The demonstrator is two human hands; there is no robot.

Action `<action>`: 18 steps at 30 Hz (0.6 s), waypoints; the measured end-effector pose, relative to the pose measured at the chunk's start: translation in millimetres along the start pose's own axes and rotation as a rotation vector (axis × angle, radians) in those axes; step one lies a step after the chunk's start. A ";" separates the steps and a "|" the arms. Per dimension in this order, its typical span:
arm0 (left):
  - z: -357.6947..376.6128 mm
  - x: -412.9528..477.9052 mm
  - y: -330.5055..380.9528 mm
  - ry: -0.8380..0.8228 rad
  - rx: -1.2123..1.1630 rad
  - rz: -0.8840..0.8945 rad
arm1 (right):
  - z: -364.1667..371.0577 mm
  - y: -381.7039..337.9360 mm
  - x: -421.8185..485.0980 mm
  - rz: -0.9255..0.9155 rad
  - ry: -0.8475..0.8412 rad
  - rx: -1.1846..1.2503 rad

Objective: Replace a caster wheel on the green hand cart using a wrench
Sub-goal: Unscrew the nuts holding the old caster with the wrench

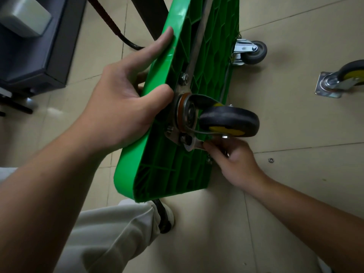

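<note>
Beige tiled floor; dark grey cabinet left; loose caster, washer lying right. Centre: green hand cart tipped on edge, ribbed underside showing black-yellow caster wheel. Rim gripped by left hand; right hand clasps wrench at mounting nut.

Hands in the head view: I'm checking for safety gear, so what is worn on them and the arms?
Nothing. The left hand and right hand are bare, with no gloves, rings or watch showing. The left forearm and right forearm are uncovered up to the frame's edge; no sleeve is visible. No markings show.
</note>
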State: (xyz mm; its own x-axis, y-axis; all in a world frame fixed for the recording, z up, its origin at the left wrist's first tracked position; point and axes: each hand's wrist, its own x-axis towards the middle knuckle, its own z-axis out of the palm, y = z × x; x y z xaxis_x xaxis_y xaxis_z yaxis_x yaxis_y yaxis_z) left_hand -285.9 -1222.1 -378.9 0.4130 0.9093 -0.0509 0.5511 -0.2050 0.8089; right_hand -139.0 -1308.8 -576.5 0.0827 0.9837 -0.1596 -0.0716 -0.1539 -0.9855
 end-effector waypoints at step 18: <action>0.0 -1.3 2.7 -0.005 0.000 0.003 | 64.4 -36.0 -63.0 0.395 -0.021 0.539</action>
State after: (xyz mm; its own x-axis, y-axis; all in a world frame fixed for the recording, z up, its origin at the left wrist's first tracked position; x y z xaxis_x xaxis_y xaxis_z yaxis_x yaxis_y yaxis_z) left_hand -284.9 -1223.9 -376.7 0.4184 0.9068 -0.0516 0.5502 -0.2078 0.8088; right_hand -205.7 -1359.2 -527.3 -0.0701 0.8655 -0.4959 -0.5798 -0.4399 -0.6858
